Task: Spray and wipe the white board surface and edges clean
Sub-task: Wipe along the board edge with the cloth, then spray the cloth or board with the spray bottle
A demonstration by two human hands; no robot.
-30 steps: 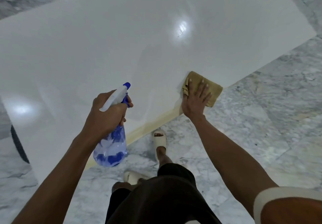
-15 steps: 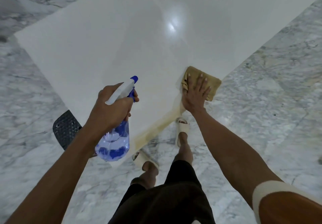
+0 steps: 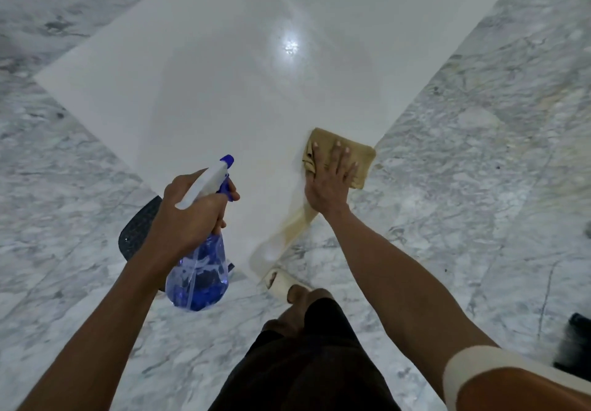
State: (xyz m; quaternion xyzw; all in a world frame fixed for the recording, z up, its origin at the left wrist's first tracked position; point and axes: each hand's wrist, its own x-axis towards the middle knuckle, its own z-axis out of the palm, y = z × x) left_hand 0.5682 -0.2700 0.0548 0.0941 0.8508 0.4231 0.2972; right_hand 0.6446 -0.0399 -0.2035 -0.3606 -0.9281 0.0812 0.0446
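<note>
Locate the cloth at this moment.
In the head view the tan cloth lies right of centre, flat on the white board at its right edge, pressed under the right hand.

Bare forearms, white sleeve [image 3: 473,375] (right arm), black shorts [image 3: 303,372], cream slide sandal [image 3: 281,281]

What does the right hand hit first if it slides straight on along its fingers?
Only more tan cloth under the right hand, then the white board's right edge, probably; past that, marble floor. Depth is uncertain.
</note>
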